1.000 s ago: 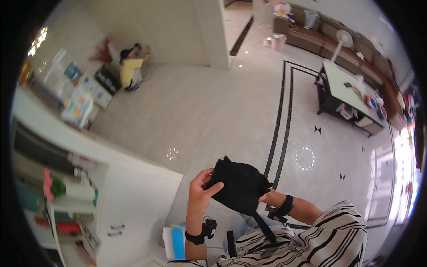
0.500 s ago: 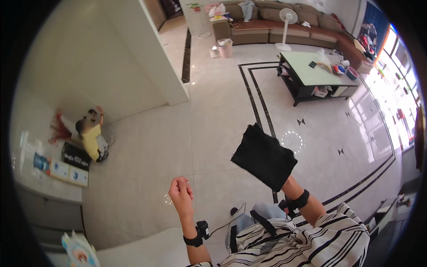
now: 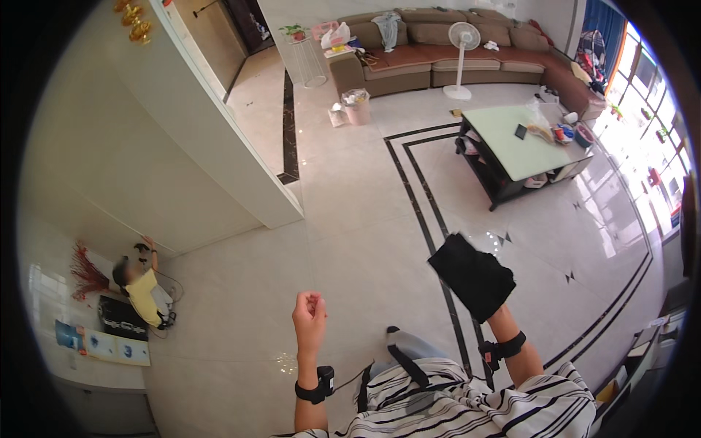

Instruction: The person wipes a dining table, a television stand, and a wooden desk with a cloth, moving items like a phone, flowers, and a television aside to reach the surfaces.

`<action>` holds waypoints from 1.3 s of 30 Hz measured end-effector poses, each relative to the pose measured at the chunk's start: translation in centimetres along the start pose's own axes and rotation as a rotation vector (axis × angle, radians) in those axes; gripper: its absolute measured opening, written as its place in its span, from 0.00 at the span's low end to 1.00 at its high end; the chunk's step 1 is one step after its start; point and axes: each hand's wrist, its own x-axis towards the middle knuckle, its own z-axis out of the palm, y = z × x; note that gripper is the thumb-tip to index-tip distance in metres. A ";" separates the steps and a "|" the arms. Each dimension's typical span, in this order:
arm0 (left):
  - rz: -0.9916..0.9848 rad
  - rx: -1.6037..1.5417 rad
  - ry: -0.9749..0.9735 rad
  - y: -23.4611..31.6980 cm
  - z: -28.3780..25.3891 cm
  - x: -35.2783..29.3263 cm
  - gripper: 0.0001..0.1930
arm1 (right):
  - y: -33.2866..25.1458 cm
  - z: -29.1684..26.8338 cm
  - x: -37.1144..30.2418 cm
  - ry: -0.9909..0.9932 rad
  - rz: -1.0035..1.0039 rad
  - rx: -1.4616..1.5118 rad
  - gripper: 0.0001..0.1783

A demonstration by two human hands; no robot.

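The right hand [image 3: 499, 315] is supporting a black cloth [image 3: 473, 277], which is covering its fingers; whether they are gripping or spreading cannot be told. The cloth is extending forward of the wrist, above the tiled floor [image 3: 358, 270]. The left hand [image 3: 309, 314] is standing well apart, its fingers curling inward and pressing together. Black straps [image 3: 312, 394] are encircling both wrists behind the hands. Left of the left hand, a person in a yellow top [image 3: 144, 298] is crouching. Ahead of the right hand, a low table [image 3: 504, 146] is standing before a fan [image 3: 460, 66] and a sofa [image 3: 398, 64].
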 end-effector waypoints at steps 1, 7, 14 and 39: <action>-0.002 -0.008 -0.014 0.8 1.1 2.9 0.09 | 0.7 -0.3 2.4 0.087 0.030 -0.060 0.15; -0.009 0.136 -0.130 1.6 4.8 19.4 0.06 | 5.1 7.2 17.1 0.070 0.094 -0.003 0.17; 0.040 0.347 -0.312 -0.8 12.9 36.5 0.14 | 14.5 18.8 31.1 0.035 0.039 0.090 0.20; 0.079 0.436 -0.035 -3.4 34.4 103.0 0.07 | 30.9 51.3 102.4 -0.282 -0.416 -0.211 0.29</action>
